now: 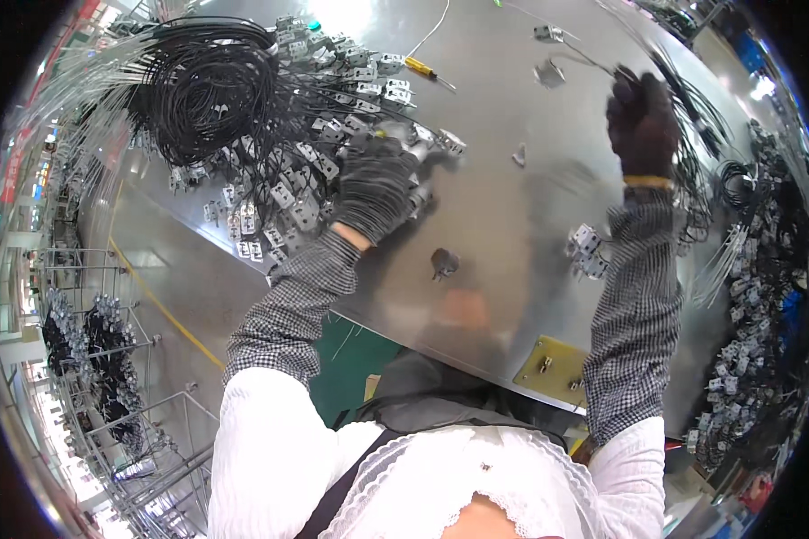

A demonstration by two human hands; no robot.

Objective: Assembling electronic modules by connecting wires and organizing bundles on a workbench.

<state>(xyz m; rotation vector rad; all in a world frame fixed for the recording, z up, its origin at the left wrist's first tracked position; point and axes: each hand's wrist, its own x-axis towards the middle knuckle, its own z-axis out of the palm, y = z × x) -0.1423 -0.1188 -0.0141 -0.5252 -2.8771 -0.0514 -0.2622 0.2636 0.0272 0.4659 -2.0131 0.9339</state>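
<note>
My left hand (373,189), in a grey knit glove, is on the right edge of a heap of small silvery metal housings (306,213) with black cables. Its fingers are smeared by motion, and a metal housing (451,142) shows just past them. At the far right my right hand (641,126), in a dark glove, is closed round a thin cable (589,56). This cable stretches left toward a small metal housing (548,34). A blurred metal piece (549,74) lies just below that housing.
Coiled black cables (211,99) top the heap at left. A yellow-handled screwdriver (422,67) lies at the back. Metal parts (587,250) sit beside my right forearm, a dark small part (444,262) mid-table, and a yellow plate (548,366) at the front edge. More housings (737,386) line the right.
</note>
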